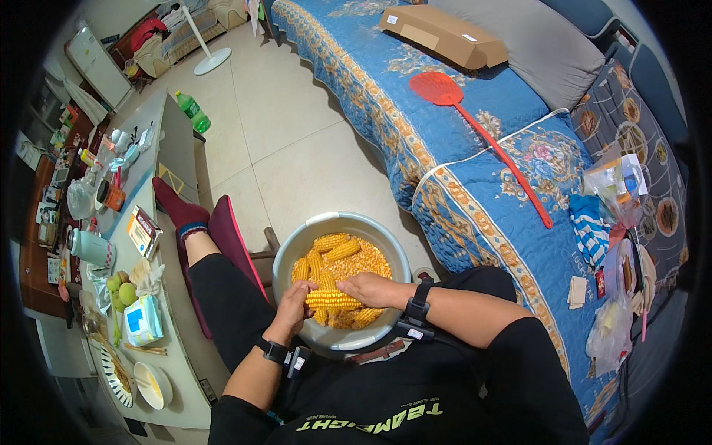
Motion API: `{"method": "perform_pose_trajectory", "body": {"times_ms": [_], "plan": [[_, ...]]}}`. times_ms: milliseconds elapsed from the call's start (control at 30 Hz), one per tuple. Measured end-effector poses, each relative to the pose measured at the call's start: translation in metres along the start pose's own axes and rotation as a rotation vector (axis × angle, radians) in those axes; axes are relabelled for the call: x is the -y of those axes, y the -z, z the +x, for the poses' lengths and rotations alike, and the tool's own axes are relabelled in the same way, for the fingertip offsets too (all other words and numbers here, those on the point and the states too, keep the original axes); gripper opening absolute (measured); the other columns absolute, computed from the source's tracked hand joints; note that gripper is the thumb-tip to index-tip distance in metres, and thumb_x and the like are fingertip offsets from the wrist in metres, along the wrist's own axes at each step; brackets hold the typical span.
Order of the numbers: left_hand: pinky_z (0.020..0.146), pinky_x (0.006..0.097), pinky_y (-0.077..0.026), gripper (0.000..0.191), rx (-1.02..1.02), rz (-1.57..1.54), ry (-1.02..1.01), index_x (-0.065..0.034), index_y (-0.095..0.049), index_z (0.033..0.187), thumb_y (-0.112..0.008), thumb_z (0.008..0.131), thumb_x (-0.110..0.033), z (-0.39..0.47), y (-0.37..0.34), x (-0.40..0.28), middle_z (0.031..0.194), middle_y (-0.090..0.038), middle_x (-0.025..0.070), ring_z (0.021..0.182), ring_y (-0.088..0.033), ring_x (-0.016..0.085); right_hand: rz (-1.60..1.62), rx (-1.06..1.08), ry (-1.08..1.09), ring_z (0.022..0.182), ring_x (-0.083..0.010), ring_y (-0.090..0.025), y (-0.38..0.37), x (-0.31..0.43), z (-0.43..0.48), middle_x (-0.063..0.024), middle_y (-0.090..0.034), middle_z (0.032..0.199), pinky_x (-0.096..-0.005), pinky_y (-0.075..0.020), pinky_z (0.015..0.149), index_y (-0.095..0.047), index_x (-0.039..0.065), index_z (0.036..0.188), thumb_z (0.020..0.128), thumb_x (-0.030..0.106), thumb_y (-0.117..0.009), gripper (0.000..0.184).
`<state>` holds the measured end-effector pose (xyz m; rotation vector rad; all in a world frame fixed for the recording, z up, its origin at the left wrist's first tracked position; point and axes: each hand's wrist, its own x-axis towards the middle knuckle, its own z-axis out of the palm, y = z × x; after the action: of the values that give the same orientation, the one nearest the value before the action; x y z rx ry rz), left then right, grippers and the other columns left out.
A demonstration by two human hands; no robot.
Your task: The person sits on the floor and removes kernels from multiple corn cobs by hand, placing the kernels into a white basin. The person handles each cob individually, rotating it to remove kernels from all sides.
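Between my two hands, level over the basin, is a dried ear of corn (332, 300) with its rows of yellow kernels showing. My left hand (293, 307) grips its left end. At the other end my right hand (374, 289) holds it, thumb toward the kernels. Below them a round grey-blue plastic basin (403, 245) rests close against my lap. Inside it lie several more ears of corn (340, 249) and a heap of loose kernels (371, 261). The corn low in the basin is partly covered by my hands.
To my left a long table (181, 378) carries a bowl (153, 385), a pack of wipes (143, 321), green fruit (127, 293) and a thermos (92, 248). On my right a quilted blue cover (473, 183) bears a red fly swatter (495, 147) and a cardboard box (439, 36). A green bottle (193, 111) stands on the floor.
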<state>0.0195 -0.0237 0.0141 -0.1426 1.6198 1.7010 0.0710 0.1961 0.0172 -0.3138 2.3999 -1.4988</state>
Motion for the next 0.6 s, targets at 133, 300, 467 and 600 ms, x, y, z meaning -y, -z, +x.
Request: {"method": "perform_pose_trajectory", "body": {"times_ms": [133, 300, 467, 600], "plan": [[0.043, 0.0209, -0.032, 0.020, -0.106, 0.001, -0.088, -0.0071, -0.055, 0.092, -0.039, 0.094, -0.018, 0.011, 0.003, 0.006, 0.072, -0.051, -0.0003, 0.052, -0.044, 0.008, 0.066, 0.039, -0.113, 0.056, -0.0362, -0.055, 0.000, 0.002, 0.007, -0.0214, -0.056, 0.064, -0.0445, -0.0444, 0.060, -0.057, -0.002, 0.073, 0.097, 0.041, -0.037, 0.053], [0.046, 0.0243, -0.037, 0.021, -0.206, 0.123, -0.120, -0.0049, -0.056, 0.092, -0.038, 0.094, -0.015, 0.034, 0.003, 0.017, 0.074, -0.050, 0.0001, 0.058, -0.047, 0.009, 0.149, 0.163, -0.326, 0.068, -0.0287, -0.060, 0.012, 0.011, 0.008, -0.0193, -0.061, 0.074, -0.0377, -0.0475, 0.064, -0.058, -0.003, 0.089, 0.098, 0.037, -0.036, 0.047], [0.045, 0.0234, -0.036, 0.020, -0.234, 0.090, -0.057, -0.0062, -0.056, 0.089, -0.038, 0.093, -0.014, 0.034, 0.002, 0.016, 0.075, -0.050, 0.0010, 0.057, -0.047, 0.009, 0.379, 0.209, -0.402, 0.072, -0.0157, -0.060, 0.009, 0.005, 0.012, -0.0110, -0.060, 0.085, -0.0284, -0.0542, 0.062, -0.059, -0.003, 0.101, 0.099, 0.037, -0.036, 0.045], [0.044, 0.0230, -0.035, 0.021, -0.227, 0.027, -0.039, -0.0072, -0.056, 0.088, -0.038, 0.094, -0.017, 0.033, 0.003, 0.014, 0.074, -0.049, 0.0008, 0.056, -0.046, 0.009, 0.473, 0.171, -0.432, 0.076, -0.0139, -0.058, 0.007, -0.002, 0.013, -0.0109, -0.059, 0.092, -0.0275, -0.0563, 0.065, -0.058, -0.003, 0.103, 0.098, 0.038, -0.037, 0.046]]}}
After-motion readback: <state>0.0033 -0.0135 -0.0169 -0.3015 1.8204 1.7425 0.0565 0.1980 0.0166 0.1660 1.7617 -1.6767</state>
